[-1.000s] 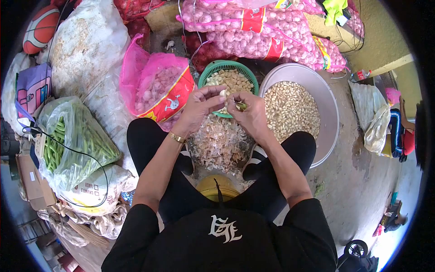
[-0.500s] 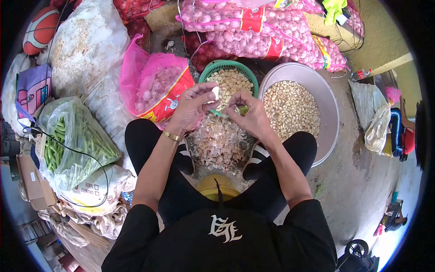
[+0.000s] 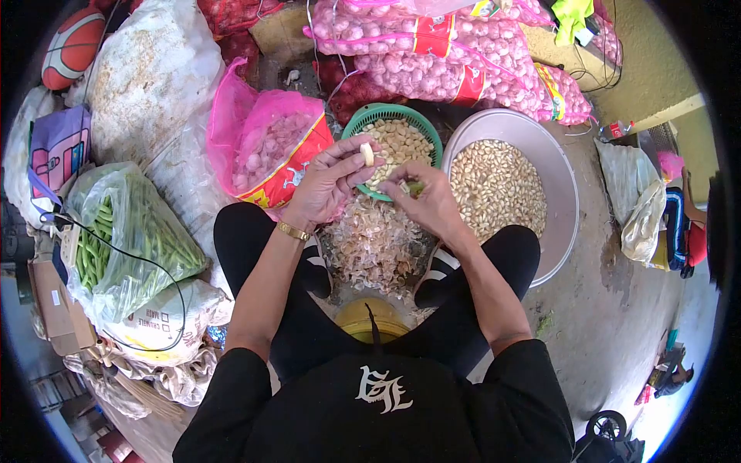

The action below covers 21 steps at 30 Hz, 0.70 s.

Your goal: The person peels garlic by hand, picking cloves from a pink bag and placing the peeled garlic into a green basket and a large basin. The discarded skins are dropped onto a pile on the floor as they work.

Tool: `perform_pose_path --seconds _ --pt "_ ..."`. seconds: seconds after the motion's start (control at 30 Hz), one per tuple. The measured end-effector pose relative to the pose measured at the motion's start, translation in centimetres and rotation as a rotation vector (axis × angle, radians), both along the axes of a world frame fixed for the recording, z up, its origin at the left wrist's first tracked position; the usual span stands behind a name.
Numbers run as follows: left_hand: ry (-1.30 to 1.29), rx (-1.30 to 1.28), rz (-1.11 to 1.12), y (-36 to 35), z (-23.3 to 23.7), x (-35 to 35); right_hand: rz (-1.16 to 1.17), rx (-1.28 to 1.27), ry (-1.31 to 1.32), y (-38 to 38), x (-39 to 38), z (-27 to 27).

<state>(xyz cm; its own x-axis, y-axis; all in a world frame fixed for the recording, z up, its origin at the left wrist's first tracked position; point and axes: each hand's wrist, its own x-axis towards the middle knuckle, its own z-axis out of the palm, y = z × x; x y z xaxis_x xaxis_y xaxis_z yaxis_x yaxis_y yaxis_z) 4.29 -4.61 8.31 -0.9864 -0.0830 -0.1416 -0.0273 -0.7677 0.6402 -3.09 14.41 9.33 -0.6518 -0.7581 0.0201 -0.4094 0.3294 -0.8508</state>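
Between its thumb and fingertips, my left hand (image 3: pixel 328 181) pinches a pale garlic clove (image 3: pixel 367 154) over the near left edge of a green basket (image 3: pixel 436 139) of cloves. My right hand (image 3: pixel 428 197) is just to the right, its fingers closed around a small tool with a yellow-green handle (image 3: pixel 416 187), mostly covered by the hand. Below both hands lies a heap of papery garlic skins (image 3: pixel 374 247) on the floor between my feet. A wide pale basin (image 3: pixel 567 201) holding many cloves (image 3: pixel 498 185) stands right of my right hand.
An open pink mesh bag (image 3: pixel 224 147) of garlic is at left, with full garlic sacks (image 3: pixel 494 69) behind. A bag of green beans (image 3: pixel 139 239) lies far left. A yellow container (image 3: pixel 359 320) is between my legs. Another person (image 3: pixel 675 374) is at the far right.
The clove in my left hand has turned slightly. My right hand has tilted, and the green blade seen near its fingertips no longer shows clearly.
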Motion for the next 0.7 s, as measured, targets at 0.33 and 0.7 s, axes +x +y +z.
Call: perform_pose_path --seconds 0.33,0.7 --pt "-0.019 -0.223 0.133 0.9 -0.8 -0.3 -0.222 -0.435 0.072 -1.6 0.6 1.0" --pt "-0.004 -0.445 0.122 1.2 -1.6 -0.6 -0.212 -0.383 0.026 -1.4 -0.2 -0.1"
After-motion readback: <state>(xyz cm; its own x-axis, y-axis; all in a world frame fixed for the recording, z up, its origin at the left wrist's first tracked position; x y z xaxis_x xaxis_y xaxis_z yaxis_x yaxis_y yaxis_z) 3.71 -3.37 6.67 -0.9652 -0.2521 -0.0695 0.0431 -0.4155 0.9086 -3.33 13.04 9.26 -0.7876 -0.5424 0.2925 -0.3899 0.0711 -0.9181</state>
